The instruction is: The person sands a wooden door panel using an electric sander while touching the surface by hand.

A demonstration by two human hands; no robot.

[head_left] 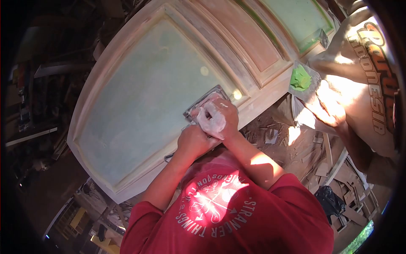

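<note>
A large panelled wooden board with a pale green inset panel (148, 97) lies in front of me. My right hand (220, 118), dusted white, is closed on a flat rectangular sanding tool (206, 103), which rests at the panel's lower right corner. Close against it on the left, my left hand (195, 139) is curled near the tool's rear end. What its fingers hold, if anything, is hidden.
At the right, another person's hand (330, 106) holds a plate with green paste (300, 78). A filler blade (323, 39) touches the board's upper right panel. Wood scraps (270, 135) and a black plastic bag (330, 201) lie on the ground.
</note>
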